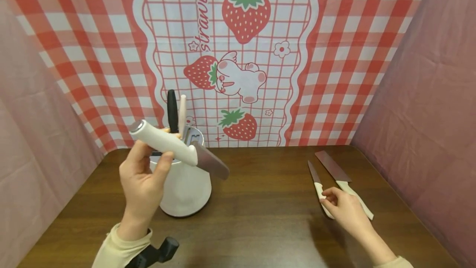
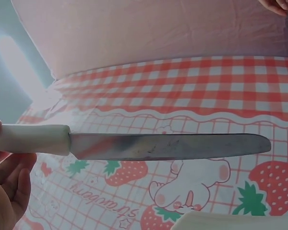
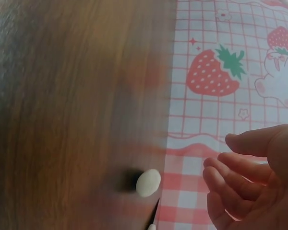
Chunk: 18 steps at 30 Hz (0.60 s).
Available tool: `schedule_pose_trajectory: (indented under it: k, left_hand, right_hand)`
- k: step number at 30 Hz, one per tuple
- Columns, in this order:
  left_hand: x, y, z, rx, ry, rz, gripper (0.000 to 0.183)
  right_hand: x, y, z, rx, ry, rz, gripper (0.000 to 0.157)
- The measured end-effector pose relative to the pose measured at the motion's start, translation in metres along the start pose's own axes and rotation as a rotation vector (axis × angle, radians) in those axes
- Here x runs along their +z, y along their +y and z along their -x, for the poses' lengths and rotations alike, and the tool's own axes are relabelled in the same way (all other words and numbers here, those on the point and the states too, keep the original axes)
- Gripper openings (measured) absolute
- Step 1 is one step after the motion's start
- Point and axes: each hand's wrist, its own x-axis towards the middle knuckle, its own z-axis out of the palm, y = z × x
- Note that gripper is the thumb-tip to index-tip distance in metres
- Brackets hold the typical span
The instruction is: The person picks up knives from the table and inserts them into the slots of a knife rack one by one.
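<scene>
My left hand (image 1: pixel 143 183) holds a knife (image 1: pixel 169 146) by its white handle, in front of and above a white knife holder (image 1: pixel 186 191). In the left wrist view the knife's long blade (image 2: pixel 168 146) shows whole, with a rounded tip. My right hand (image 1: pixel 346 210) hovers by the white handle of a small pointed knife (image 1: pixel 318 191) lying on the table. Its fingers are loosely bent and hold nothing in the right wrist view, where a white handle end (image 3: pixel 149 183) lies apart from them. Beside the small knife lies a broad-bladed knife (image 1: pixel 333 168), its handle partly behind my right hand.
A black handle (image 1: pixel 172 111) and a slim white handle (image 1: pixel 182 113) stick up from the holder. The brown wooden table (image 1: pixel 253 218) ends at a strawberry-printed cloth (image 1: pixel 241 73) at the back. Pink cloth (image 1: pixel 409 106) hangs at both sides.
</scene>
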Motion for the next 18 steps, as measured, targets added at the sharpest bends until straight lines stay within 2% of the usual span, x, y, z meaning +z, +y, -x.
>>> schedule_pose_trajectory:
  k: [11,18]
  left_hand:
    - [-0.004,0.005,-0.006,0.014,0.025,0.053,0.033]
    - [-0.006,0.010,-0.011,0.000,0.039,0.145,0.030]
  right_hand:
    - [0.001,0.017,-0.006,0.013,-0.102,0.040,0.018]
    - [0.004,0.024,-0.007,0.034,-0.129,0.044,0.018]
